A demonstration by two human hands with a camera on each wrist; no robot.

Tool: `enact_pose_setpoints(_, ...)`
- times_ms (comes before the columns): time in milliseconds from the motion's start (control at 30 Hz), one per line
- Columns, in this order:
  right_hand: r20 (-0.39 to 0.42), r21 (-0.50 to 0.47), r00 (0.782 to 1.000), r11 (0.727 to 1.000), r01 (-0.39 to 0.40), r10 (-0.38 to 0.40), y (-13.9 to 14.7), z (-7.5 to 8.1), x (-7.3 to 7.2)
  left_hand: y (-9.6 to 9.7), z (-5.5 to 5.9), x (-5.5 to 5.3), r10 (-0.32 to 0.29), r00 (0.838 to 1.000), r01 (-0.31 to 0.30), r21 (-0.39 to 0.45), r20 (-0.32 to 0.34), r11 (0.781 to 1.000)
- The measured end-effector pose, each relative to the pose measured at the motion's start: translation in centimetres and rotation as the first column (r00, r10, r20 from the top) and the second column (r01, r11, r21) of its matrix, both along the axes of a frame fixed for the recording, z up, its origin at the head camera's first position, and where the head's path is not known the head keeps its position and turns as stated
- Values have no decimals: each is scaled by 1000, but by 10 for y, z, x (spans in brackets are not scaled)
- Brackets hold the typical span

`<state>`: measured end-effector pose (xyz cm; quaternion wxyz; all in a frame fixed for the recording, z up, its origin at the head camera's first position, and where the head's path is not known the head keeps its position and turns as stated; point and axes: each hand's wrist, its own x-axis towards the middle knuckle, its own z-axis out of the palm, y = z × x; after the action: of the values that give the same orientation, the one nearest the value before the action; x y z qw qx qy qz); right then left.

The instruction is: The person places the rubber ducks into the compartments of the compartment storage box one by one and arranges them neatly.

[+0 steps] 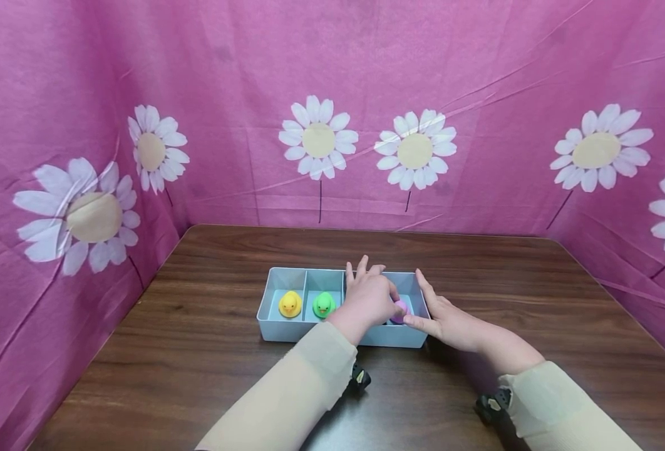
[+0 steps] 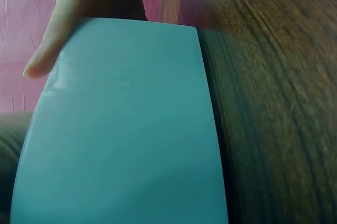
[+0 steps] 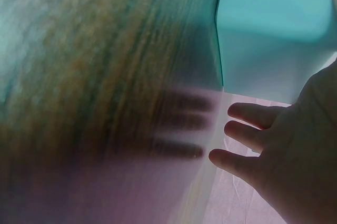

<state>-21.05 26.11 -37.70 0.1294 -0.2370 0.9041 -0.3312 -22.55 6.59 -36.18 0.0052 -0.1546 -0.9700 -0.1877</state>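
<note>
A pale blue divided box (image 1: 397, 337) stands on the table, with a yellow rubber duck (image 1: 290, 304) and a green rubber duck (image 1: 324, 305) in its two left compartments. My left hand (image 1: 369, 297) reaches over the front rim, its thumb and index finger pinching a purple rubber duck (image 1: 402, 307) in the rightmost compartment. The other left fingers stick up, and this hand hides the compartment beside the green duck. My right hand (image 1: 453, 322) lies against the box's right end, fingers straight, thumb over the front right corner. In the right wrist view its fingers are spread beside the end wall (image 3: 268, 60).
The dark wood table (image 1: 197, 363) reaches out on all sides of the box. A pink cloth (image 1: 242, 75) printed with daisies hangs behind the table and along its sides. Both wrists carry small black cameras (image 1: 493, 404) below cream sleeves.
</note>
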Motion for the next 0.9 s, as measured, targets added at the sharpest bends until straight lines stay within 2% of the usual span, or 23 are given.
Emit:
enact_pose_setpoints(300, -1, 5, 1000, 1000, -1, 1, -2, -1, -1, 0, 0, 0, 15, 1000, -15, -25, 9, 1000)
enact_pose_setpoints(567, 12, 47, 1000, 999, 14, -14, 0, -3, -7, -1, 5, -1, -9, 1000, 8, -63, -3, 998)
enact_pose_setpoints(733, 18, 79, 1000, 997, 25, -26, 4, -7, -8, -11, 20, 5, -32, 999, 29, -70, -37, 997)
enact_pose_setpoints(900, -54, 45, 998, 998, 47, -45, 11, -11, -9, -42, 47, 13, -64, 995, 60, -48, -71, 997)
